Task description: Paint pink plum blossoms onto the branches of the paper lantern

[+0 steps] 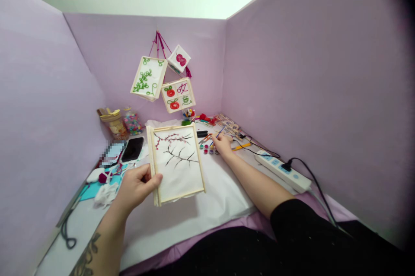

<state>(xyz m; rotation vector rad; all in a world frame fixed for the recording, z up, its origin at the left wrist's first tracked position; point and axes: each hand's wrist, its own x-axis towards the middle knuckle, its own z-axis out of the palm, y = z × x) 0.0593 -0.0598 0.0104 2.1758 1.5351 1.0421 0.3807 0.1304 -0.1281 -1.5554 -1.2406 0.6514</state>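
Note:
My left hand (140, 187) grips the lower left edge of a wood-framed panel (177, 168), its thumb on the front. The panel is held up above the white cloth, and its white face shows dark branches, the upper one with small red blossoms. Farther right, my right hand (222, 144) reaches to the small paint pots (206, 151), fingers closed round what seems to be a thin brush (221, 131). Scissors with orange handles (205, 139) lie just left of those fingers.
Framed pictures (149, 78) hang on the back partition. Two phones (133, 149), a jar of beads (132, 123) and crumpled tissue (106, 195) are at left. A power strip (283, 172) with black cables lies at right, beside the partition.

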